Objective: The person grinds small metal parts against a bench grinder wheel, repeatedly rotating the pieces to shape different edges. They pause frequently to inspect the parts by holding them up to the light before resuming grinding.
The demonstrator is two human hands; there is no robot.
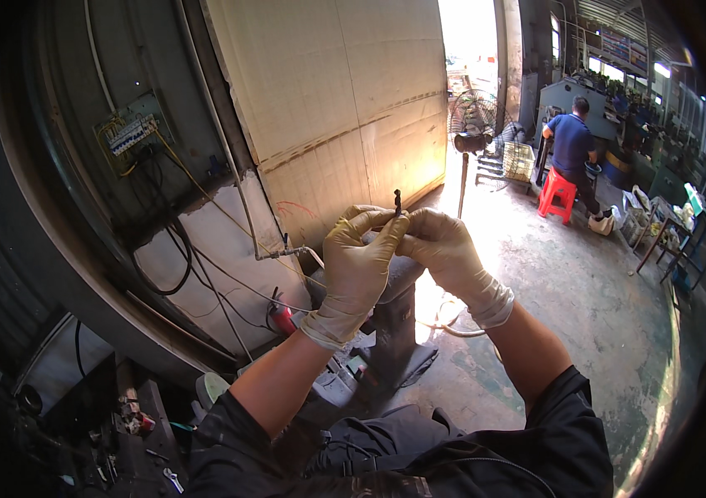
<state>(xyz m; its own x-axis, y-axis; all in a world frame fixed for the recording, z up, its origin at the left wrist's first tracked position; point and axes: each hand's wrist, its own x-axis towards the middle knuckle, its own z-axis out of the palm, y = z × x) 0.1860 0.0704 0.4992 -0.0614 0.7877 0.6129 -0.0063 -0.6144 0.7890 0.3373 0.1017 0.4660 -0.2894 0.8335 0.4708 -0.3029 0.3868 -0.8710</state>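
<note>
My left hand [359, 261] and my right hand [446, 253], both in pale yellowish gloves, meet fingertip to fingertip in front of me. Between the pinched fingers stands a short dark drill bit [398, 202], its twisted end pointing up. The fingers hide its lower part. Both hands are closed around it. Behind and below them is a dark machine on a pedestal [394, 311], partly covered by my hands.
A red fire extinguisher [281, 317] stands by the left wall, below an electrical breaker panel [131, 133] with hanging cables. Tools, including a wrench [173, 480], lie at lower left. A standing fan [473, 142] is ahead. Farther right, a person [571, 153] sits on a red stool [557, 197].
</note>
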